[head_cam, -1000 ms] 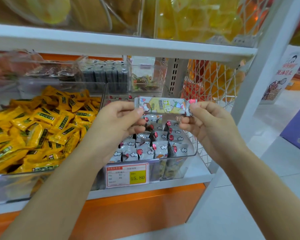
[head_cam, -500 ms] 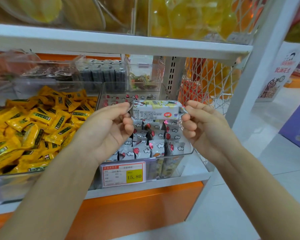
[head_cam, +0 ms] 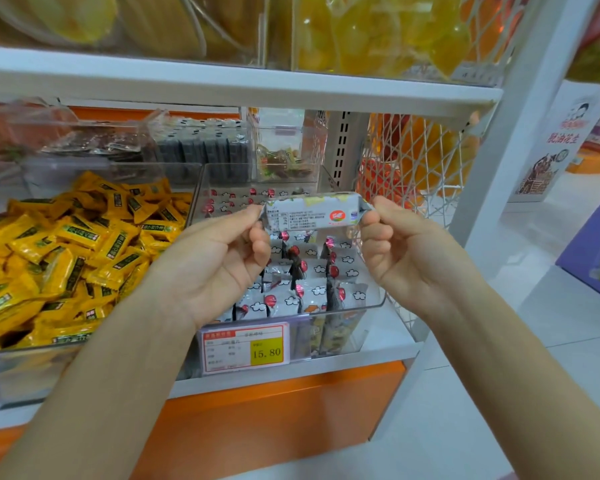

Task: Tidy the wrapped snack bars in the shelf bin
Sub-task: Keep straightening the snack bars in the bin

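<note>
A wrapped snack bar (head_cam: 312, 213), white with printed text and a red logo facing me, is held level above the clear shelf bin (head_cam: 371, 304). My left hand (head_cam: 219, 258) pinches its left crimped end. My right hand (head_cam: 406, 251) pinches its right end. Below, several matching bars (head_cam: 312, 289) with cloud and red balloon prints stand upright in rows inside the bin. My forearm hides the bin's front left part.
A clear bin heaped with yellow wrapped snacks (head_cam: 66, 251) sits to the left. A price tag reading 15.80 (head_cam: 245, 348) hangs on the bin front. Dark packets (head_cam: 205, 147) and a small clear box (head_cam: 284, 150) stand behind. A white wire mesh panel (head_cam: 416, 161) closes the right side.
Both hands have turned the bar over, so the cartoon front now faces away and the text side faces me. The bar stays at the same height above the bin.
</note>
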A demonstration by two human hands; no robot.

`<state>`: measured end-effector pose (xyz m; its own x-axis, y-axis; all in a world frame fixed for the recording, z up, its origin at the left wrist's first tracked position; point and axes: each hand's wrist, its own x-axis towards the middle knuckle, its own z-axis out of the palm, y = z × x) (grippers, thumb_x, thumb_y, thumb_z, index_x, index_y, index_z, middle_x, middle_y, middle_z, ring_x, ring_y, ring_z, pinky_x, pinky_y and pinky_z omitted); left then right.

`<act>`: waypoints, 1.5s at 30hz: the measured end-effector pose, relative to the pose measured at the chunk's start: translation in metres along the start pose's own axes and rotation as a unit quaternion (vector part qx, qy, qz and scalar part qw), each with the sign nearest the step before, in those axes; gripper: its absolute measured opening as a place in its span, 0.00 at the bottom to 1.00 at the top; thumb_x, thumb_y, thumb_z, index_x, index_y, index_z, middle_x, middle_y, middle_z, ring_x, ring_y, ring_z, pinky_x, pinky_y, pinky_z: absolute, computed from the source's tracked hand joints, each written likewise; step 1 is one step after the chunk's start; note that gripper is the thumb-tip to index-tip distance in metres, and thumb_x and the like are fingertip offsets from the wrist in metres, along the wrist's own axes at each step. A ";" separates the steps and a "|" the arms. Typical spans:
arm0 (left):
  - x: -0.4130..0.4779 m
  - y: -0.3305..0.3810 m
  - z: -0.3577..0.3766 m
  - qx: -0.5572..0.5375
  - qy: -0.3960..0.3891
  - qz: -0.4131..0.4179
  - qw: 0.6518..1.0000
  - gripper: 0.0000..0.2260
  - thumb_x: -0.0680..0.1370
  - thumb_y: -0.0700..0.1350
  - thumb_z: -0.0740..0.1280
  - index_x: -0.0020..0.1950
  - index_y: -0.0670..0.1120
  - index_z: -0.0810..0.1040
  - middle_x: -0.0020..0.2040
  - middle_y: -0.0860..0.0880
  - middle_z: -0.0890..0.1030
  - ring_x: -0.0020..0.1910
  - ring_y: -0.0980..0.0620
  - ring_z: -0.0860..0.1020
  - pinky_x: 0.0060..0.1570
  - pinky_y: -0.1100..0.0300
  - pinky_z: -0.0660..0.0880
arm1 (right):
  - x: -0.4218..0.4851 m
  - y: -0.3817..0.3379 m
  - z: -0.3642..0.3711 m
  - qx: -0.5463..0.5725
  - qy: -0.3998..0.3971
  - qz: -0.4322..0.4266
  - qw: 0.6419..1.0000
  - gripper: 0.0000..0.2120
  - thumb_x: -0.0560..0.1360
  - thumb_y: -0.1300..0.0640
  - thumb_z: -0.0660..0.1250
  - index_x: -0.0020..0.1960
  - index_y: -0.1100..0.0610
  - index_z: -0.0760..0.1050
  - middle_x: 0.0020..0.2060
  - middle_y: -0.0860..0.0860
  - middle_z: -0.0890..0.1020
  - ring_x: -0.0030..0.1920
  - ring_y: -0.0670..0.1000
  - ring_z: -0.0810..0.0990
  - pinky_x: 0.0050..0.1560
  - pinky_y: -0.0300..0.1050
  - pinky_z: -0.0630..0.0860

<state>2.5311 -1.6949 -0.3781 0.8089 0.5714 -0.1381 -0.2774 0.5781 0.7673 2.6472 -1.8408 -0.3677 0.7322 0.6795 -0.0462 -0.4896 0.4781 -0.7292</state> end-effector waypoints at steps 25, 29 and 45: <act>-0.010 -0.008 0.002 0.401 -0.008 0.241 0.884 0.10 0.76 0.40 0.66 0.53 0.52 0.79 0.47 0.46 0.81 0.37 0.55 0.82 0.39 0.67 0.78 | -0.001 0.008 -0.010 -0.417 -0.037 -0.285 0.862 0.10 0.73 0.67 0.67 0.43 0.54 0.69 0.43 0.51 0.77 0.47 0.56 0.81 0.46 0.53 0.80; -0.010 -0.009 0.004 0.469 -0.011 0.303 0.830 0.14 0.74 0.38 0.68 0.55 0.54 0.77 0.46 0.46 0.74 0.40 0.54 0.80 0.39 0.70 0.75 | 0.001 0.008 -0.012 -0.464 -0.050 -0.272 0.842 0.16 0.70 0.69 0.68 0.52 0.52 0.74 0.47 0.49 0.76 0.50 0.44 0.77 0.48 0.42 0.79; -0.014 -0.014 0.005 0.572 -0.006 0.348 0.742 0.05 0.68 0.51 0.66 0.42 0.60 0.73 0.40 0.55 0.70 0.40 0.62 0.71 0.38 0.72 0.69 | -0.001 0.019 -0.007 -0.470 -0.004 -0.305 0.828 0.04 0.71 0.58 0.71 0.38 0.51 0.78 0.39 0.48 0.81 0.43 0.49 0.79 0.49 0.51 0.78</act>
<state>2.5267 -1.7143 -0.3838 0.6827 0.4901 0.5419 -0.0141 -0.7327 0.6804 2.6406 -1.8365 -0.3861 0.7027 0.4772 0.5278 0.5577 0.0911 -0.8250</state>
